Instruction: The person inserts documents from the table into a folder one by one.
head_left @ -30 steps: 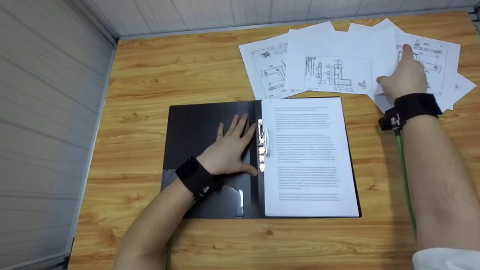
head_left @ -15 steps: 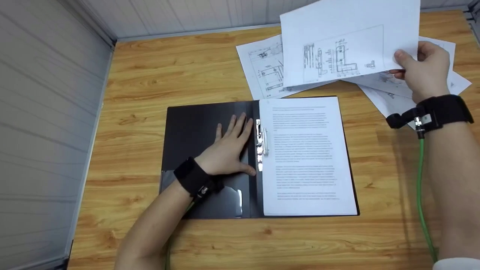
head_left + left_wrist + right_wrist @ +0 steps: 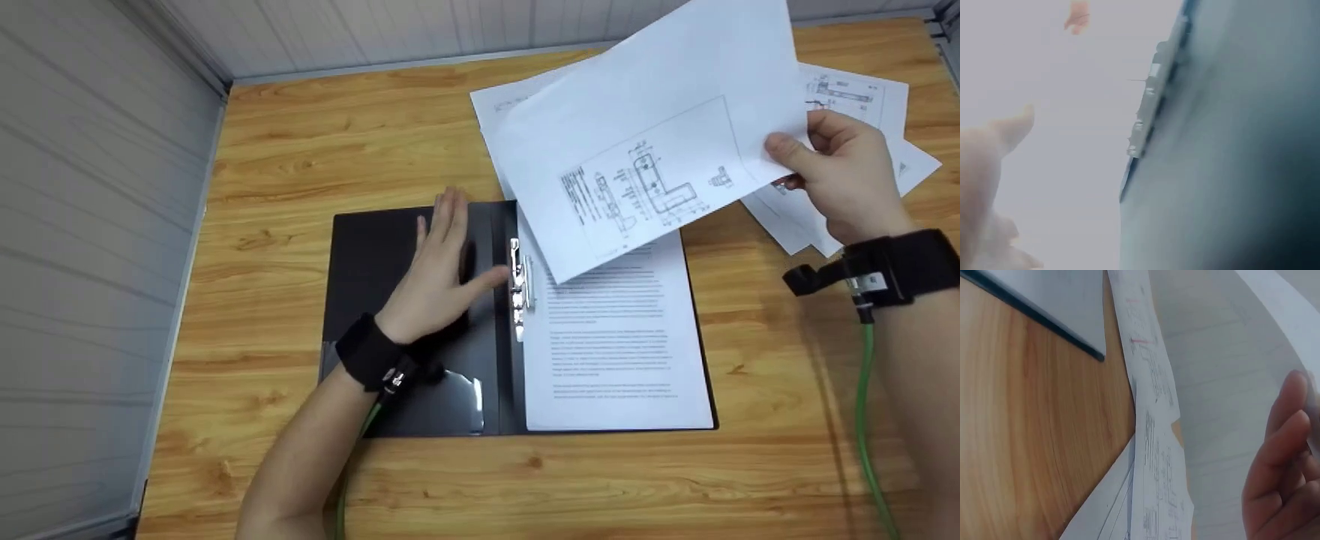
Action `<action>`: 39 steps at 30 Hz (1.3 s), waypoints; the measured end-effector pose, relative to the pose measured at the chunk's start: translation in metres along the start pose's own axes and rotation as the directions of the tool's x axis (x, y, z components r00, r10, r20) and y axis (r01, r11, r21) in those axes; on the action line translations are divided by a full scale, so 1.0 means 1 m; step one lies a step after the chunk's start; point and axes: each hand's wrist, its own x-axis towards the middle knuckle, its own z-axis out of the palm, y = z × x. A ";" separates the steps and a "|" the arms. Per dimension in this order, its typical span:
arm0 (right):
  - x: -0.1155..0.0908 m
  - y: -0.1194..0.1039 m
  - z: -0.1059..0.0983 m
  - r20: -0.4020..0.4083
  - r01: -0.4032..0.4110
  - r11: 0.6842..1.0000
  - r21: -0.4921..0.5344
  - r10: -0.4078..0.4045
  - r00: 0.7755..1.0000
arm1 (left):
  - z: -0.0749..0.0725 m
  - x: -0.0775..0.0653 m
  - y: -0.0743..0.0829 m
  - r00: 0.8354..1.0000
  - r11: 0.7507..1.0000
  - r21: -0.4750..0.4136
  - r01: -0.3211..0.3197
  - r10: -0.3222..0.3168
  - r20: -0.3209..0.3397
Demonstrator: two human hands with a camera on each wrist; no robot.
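My right hand (image 3: pixel 855 169) pinches the right edge of a drawing sheet (image 3: pixel 667 97), thumb on top and curled fingers beneath. The sheet is held up at a tilt, its near corner over the printed text page (image 3: pixel 611 360) in an open black folder (image 3: pixel 375 262). In the right wrist view the curled fingers (image 3: pixel 1275 467) lie against the paper. My left hand (image 3: pixel 427 285) is over the folder's left cover, fingers straight and thumb spread toward the metal clip (image 3: pixel 517 292). Left wrist view is washed out, with the left thumb (image 3: pixel 1010 129) at its left.
Other drawing sheets (image 3: pixel 847 97) lie overlapped on the wooden table (image 3: pixel 315 142) at the back right, partly hidden by the raised sheet. Grey panel walls (image 3: pixel 90 247) stand at the left and back. A green cable (image 3: pixel 862 420) hangs from the right wrist strap.
My right hand took the top drawing sheet off the spread papers, lifted it and brought it left and nearer, over the folder. My left hand rose from lying flat on the cover.
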 end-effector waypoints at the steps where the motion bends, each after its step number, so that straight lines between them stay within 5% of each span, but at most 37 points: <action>1: -0.002 -0.001 0.001 0.012 0.009 1.000 -0.008 -0.009 1.000 | -0.003 0.002 0.002 0.999 0.998 -0.059 -0.003 0.000 -0.048; 5: -0.011 -0.005 0.006 0.064 0.090 0.992 -0.087 -0.084 0.994 | -0.013 0.009 0.014 0.978 0.967 -0.249 -0.062 0.009 -0.209; 8: -0.015 -0.009 0.012 0.106 0.158 0.979 -0.126 -0.145 0.984 | -0.019 0.013 0.025 0.966 0.949 -0.292 -0.119 0.043 -0.253; 12: -0.018 -0.013 0.023 0.168 0.194 0.978 -0.073 -0.179 0.969 | -0.020 0.016 0.036 0.979 0.924 -0.356 -0.140 0.077 -0.186; 19: -0.024 -0.017 0.040 0.210 0.161 0.987 0.008 -0.159 0.965 | -0.015 0.017 0.048 1.000 0.880 -0.475 -0.010 0.009 -0.003; 23: -0.028 -0.021 0.048 0.222 0.163 0.980 0.116 -0.186 0.957 | -0.019 0.014 0.061 1.000 0.863 -0.505 0.022 -0.011 0.024; 28: -0.030 -0.023 0.056 0.226 0.196 0.962 0.193 -0.237 0.945 | -0.026 0.011 0.073 0.999 0.853 -0.521 -0.005 -0.022 -0.045; 32: -0.033 -0.019 0.059 0.240 0.217 0.961 0.170 -0.254 0.937 | -0.018 0.015 0.062 0.991 0.832 -0.552 -0.050 -0.028 -0.133; 39: -0.047 -0.009 0.070 0.374 0.084 0.979 0.187 -0.149 0.916 | -0.009 0.018 0.050 0.960 0.768 -0.624 -0.143 -0.046 -0.277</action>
